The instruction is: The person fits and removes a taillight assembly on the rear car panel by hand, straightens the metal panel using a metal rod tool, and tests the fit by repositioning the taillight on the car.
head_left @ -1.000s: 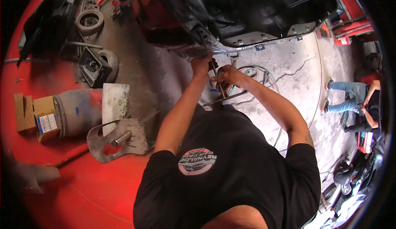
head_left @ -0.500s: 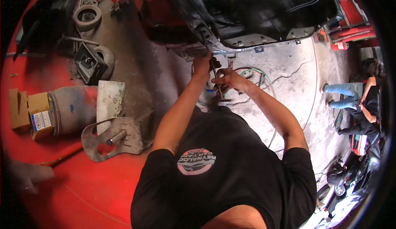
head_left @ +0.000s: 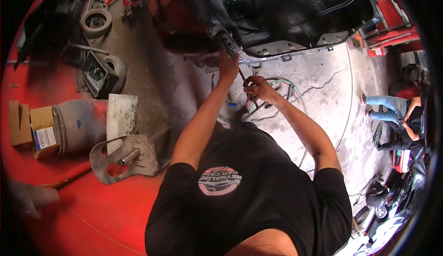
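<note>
A long metal rod with a crossbar at its near end slants down from the lower edge of the car body. My left hand is wrapped round its upper part, close against the bodywork, and hides the rod's far tip. Lower down, my right hand is closed around the rod, fingers curled. Whether the tip touches the metal cannot be made out. Below my hands, green and red hoses lie coiled on the concrete floor.
On the left stand a tire, a black housing, a drum, a cardboard box and a metal plate with a stub. A co-worker in jeans is at the right. A cable crosses the floor.
My left hand has slid up the rod toward the car. My right hand has shifted slightly right, and the rod leans more. The whole view has moved a little.
</note>
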A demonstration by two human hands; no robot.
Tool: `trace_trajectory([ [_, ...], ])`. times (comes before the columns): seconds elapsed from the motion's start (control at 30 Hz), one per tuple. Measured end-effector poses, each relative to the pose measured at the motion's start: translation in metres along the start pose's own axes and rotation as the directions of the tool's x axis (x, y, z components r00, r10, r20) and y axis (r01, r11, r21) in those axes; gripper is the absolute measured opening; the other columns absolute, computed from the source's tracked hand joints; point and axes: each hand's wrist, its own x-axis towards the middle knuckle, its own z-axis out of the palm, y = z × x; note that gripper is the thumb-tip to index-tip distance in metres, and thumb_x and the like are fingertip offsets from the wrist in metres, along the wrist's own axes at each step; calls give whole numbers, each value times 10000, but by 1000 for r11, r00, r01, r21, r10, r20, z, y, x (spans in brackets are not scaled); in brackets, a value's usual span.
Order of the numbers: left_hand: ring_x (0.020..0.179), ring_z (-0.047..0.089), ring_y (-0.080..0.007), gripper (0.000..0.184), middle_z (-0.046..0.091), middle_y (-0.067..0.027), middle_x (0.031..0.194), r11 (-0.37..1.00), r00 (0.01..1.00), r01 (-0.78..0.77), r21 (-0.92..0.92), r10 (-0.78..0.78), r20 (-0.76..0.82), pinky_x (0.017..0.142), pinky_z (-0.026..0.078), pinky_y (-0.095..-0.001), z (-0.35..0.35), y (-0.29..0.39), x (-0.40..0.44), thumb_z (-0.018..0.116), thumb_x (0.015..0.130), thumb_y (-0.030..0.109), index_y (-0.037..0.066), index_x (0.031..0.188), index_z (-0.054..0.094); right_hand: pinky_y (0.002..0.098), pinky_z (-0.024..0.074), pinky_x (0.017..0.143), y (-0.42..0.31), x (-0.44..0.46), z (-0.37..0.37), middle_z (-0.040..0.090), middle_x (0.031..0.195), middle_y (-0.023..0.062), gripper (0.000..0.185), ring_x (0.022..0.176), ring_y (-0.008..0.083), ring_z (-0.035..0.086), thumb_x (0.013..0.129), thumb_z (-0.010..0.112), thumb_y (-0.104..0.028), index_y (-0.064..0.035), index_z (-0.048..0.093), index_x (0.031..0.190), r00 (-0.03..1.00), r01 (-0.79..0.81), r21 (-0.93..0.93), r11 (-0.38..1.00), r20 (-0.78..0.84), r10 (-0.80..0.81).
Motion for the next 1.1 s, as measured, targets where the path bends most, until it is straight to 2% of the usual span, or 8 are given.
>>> trace_trajectory([
  [0.33, 1116, 491, -393, 548, 498, -276, 1181, 980, 991, -30, 195, 55, -125, 961, 364, -400, 7, -1, 12, 596, 795, 62, -65, 1275, 362, 262, 452, 474, 1, -4, -3, 597, 654, 75, 202, 532, 129, 577, 839, 580, -72, 38, 598, 1008, 980, 30, -436, 899, -162, -111],
  [0.47, 1037, 534, -386, 489, 538, -261, 1106, 751, 914, -335, 569, 405, 3, 901, 397, -408, 20, -89, 33, 596, 808, 67, -40, 1242, 397, 269, 459, 494, 4, -20, -3, 600, 654, 67, 206, 543, 123, 579, 847, 575, -85, 29, 613, 1015, 974, 10, -519, 855, -190, -127],
  [0.57, 973, 572, -352, 381, 587, -231, 1038, 865, 945, -206, 457, 298, -137, 838, 428, -400, 22, -77, 26, 615, 807, 68, -17, 1155, 484, 271, 462, 505, 18, -36, -11, 598, 655, 60, 220, 558, 120, 579, 848, 572, -90, 23, 616, 1032, 951, 173, -709, 683, -61, -305],
  [0.63, 912, 602, -319, 276, 627, -204, 967, 960, 941, 4, 279, 90, -325, 793, 448, -391, 11, 6, 4, 627, 808, 73, -8, 1061, 552, 267, 447, 514, 29, -50, -13, 580, 645, 52, 243, 567, 110, 556, 852, 566, -107, 16, 619, 1054, 950, 167, -650, 741, -94, -298],
  [0.73, 849, 621, -306, 187, 652, -171, 878, 977, 966, 63, 204, -8, -258, 763, 460, -388, 2, 34, -5, 644, 808, 109, -1, 955, 606, 261, 422, 529, 14, -78, -1, 555, 630, 45, 272, 579, 97, 522, 858, 560, -139, 13, 621, 1075, 971, 32, -451, 892, -196, -134],
  [0.87, 817, 632, -306, 176, 656, -165, 826, 866, 933, -215, 451, 319, -168, 758, 466, -386, 1, -17, -3, 642, 812, 139, 6, 926, 622, 232, 331, 510, 24, -95, 6, 472, 601, -27, 306, 561, 68, 425, 874, 542, -187, -5, 619, 1106, 962, -29, -185, 982, -272, -22],
  [1.03, 779, 649, -263, 172, 660, -155, 836, 954, 968, -44, 296, 115, -224, 713, 486, -378, -19, -7, -19, 606, 820, 156, -12, 854, 619, 217, 283, 456, 69, -68, -3, 422, 597, -52, 327, 496, 48, 364, 900, 520, -202, -15, 591, 1159, 947, 165, -278, 946, -223, -231],
  [1.1, 713, 648, -263, 176, 649, -146, 818, 959, 947, 285, -10, -283, -149, 651, 504, -378, -21, -26, -26, 581, 822, 153, -14, 862, 618, 215, 285, 447, 66, -45, 0, 422, 592, -49, 328, 487, 47, 372, 909, 508, -202, -16, 586, 1168, 926, 247, -345, 906, -190, -325],
])
